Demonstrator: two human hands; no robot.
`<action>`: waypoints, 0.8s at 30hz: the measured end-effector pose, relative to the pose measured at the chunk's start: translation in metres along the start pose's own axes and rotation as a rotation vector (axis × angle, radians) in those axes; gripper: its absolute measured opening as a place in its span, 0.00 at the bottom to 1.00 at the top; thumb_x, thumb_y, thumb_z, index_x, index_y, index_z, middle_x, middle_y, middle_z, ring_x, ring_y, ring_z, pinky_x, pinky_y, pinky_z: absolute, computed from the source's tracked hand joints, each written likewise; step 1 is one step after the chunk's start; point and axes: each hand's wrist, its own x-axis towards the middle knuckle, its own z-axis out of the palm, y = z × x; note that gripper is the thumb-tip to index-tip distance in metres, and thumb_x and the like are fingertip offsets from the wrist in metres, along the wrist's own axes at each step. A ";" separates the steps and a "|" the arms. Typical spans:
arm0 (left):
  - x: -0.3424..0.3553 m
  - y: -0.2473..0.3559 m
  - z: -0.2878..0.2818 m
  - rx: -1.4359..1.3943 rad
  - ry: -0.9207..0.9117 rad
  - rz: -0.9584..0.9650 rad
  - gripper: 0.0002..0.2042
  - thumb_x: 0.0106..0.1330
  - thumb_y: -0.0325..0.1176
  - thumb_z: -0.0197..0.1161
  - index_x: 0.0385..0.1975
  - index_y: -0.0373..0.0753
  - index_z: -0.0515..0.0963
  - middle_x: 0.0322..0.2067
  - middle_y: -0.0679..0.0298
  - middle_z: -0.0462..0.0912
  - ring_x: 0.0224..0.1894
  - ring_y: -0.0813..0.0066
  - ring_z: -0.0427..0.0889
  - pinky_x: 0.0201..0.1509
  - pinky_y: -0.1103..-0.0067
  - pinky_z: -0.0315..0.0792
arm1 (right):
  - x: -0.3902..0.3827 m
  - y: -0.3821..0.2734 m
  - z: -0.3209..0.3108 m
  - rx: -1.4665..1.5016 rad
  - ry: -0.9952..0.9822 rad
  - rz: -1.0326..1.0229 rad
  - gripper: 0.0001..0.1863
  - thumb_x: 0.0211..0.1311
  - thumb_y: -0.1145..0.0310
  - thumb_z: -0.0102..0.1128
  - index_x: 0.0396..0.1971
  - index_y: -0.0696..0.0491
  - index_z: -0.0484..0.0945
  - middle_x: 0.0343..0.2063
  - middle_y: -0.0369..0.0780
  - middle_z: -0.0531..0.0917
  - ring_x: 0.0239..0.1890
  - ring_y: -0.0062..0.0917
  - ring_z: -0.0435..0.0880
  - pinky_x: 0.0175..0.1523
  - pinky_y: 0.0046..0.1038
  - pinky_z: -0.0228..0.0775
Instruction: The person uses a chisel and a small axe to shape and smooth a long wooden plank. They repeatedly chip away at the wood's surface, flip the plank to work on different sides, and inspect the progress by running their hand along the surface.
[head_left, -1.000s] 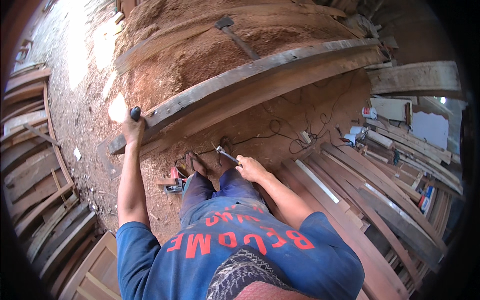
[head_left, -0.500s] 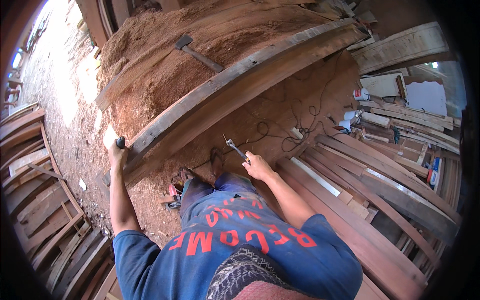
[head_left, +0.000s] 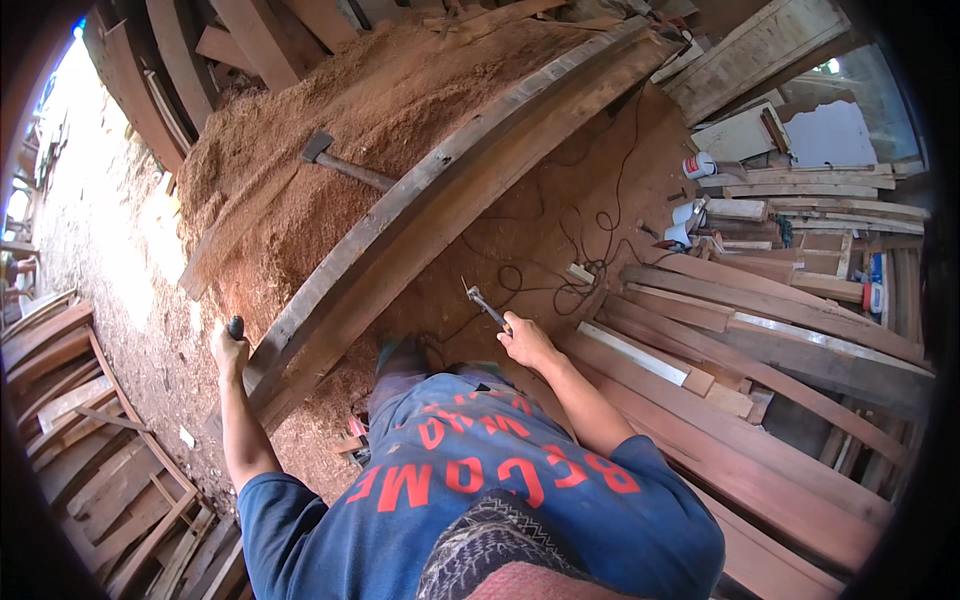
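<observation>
Tool (head_left: 492, 308) with a thin metal shaft is in the right hand (head_left: 527, 338), out in front of the person's shirt (head_left: 500, 470). The fingers are curled tight around its handle, and its metal head points up and to the left, over the brown ground. It is well apart from the wood.

The left hand (head_left: 230, 352) is closed around a dark grip (head_left: 236, 328) with a round end that pokes up from the fist. The hand hides the rest of that thing. This hand is just beside the near end of a big long beam (head_left: 395, 208), but I cannot tell if they touch.

The beam runs slantwise, from near the left hand up to the top right. Behind it is a big heap of sawdust (head_left: 240, 240). An axe (head_left: 350, 168) lies on the heap, with its head to the left and its handle reaching to the beam's edge.

Long boards (head_left: 740, 470) lie side by side on the right. A white tub (head_left: 699, 166) is past them. More planks (head_left: 110, 470) are stacked on the left.
</observation>
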 end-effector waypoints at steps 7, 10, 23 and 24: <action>0.041 0.078 -0.002 0.137 -0.291 -0.118 0.18 0.50 0.28 0.68 0.43 0.29 0.85 0.30 0.47 0.88 0.34 0.55 0.90 0.40 0.64 0.81 | 0.020 -0.012 0.002 0.057 0.028 0.056 0.15 0.70 0.63 0.64 0.46 0.57 0.73 0.38 0.56 0.87 0.47 0.57 0.86 0.49 0.54 0.76; 0.060 0.071 0.005 -0.137 -0.542 -0.241 0.16 0.49 0.30 0.72 0.38 0.31 0.86 0.26 0.55 0.86 0.27 0.65 0.87 0.32 0.70 0.80 | 0.026 -0.024 -0.002 0.091 0.055 0.047 0.15 0.69 0.64 0.65 0.46 0.57 0.73 0.38 0.57 0.87 0.47 0.57 0.86 0.49 0.54 0.76; 0.086 0.084 0.038 -0.140 -0.812 -0.129 0.12 0.51 0.29 0.74 0.30 0.27 0.83 0.22 0.58 0.84 0.20 0.70 0.84 0.21 0.72 0.76 | 0.098 -0.078 -0.033 0.160 0.147 0.012 0.15 0.68 0.66 0.65 0.43 0.59 0.72 0.35 0.58 0.85 0.44 0.59 0.85 0.45 0.55 0.74; 0.092 0.086 0.039 -0.091 -0.827 -0.130 0.11 0.51 0.28 0.73 0.30 0.27 0.83 0.22 0.58 0.84 0.20 0.70 0.84 0.21 0.71 0.76 | 0.102 -0.081 -0.037 0.159 0.152 0.013 0.15 0.68 0.66 0.66 0.43 0.59 0.72 0.35 0.58 0.85 0.44 0.59 0.85 0.45 0.54 0.74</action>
